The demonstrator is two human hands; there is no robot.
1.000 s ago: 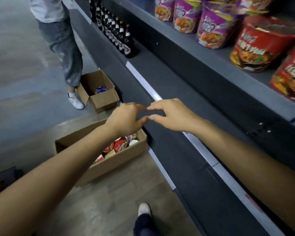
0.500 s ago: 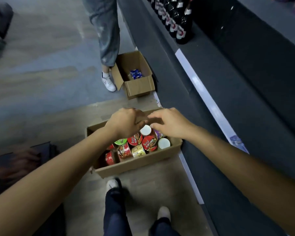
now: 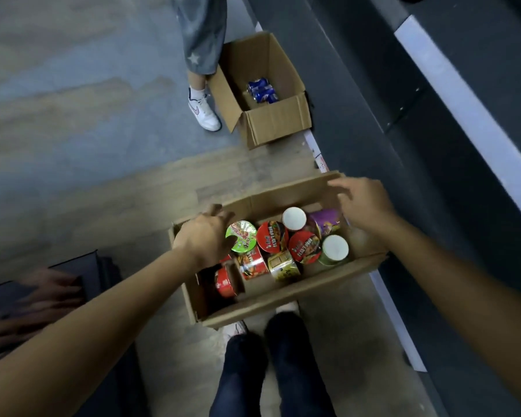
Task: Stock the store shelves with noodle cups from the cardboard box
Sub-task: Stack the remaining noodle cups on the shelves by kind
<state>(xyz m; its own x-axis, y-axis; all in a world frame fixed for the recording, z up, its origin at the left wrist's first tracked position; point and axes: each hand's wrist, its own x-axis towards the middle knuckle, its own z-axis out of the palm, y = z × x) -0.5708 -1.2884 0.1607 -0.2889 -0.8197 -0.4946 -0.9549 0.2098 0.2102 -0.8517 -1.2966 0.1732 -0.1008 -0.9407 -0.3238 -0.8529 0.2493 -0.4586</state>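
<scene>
An open cardboard box [image 3: 286, 291] stands on the floor in front of my feet. Several noodle cups fill it: a green-lidded cup [image 3: 242, 236], red cups [image 3: 272, 236], a purple cup [image 3: 325, 221] and two upturned cups with white bottoms [image 3: 294, 218]. My left hand [image 3: 203, 236] reaches into the box's left side, its thumb at the edge of the green-lidded cup and its fingers loosely bent, holding nothing that I can see. Above the box's far right corner hovers my right hand [image 3: 363, 203], fingers spread and empty.
A smaller cardboard box [image 3: 278, 121] with blue cans [image 3: 262, 91] stands farther along the floor. Beside it is another person's leg and white shoe [image 3: 204, 111]. The dark shelf unit [image 3: 373, 100] runs along the right. My legs [image 3: 271, 371] are below the box. A blurred dark object [image 3: 42, 296] lies at left.
My view has tilted down from the shelves to the box. Both hands have dropped towards it and parted, the left to the green-lidded cup, the right to the far right corner.
</scene>
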